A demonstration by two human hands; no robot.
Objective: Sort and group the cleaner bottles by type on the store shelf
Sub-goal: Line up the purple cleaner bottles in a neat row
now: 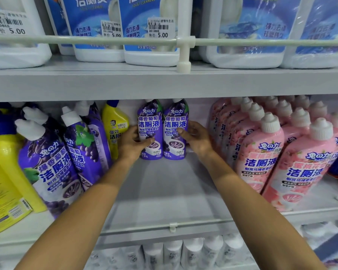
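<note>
left grip (pixel 134 142), right grip (pixel 196 138) clasp bottles (pixel 163 121)

Bright even light, soft shadows, wide-angle bending at edges, blurred corners

Bare L grip (pixel 134 142), R grip (pixel 196 138), forearms (pixel 98 193).
</note>
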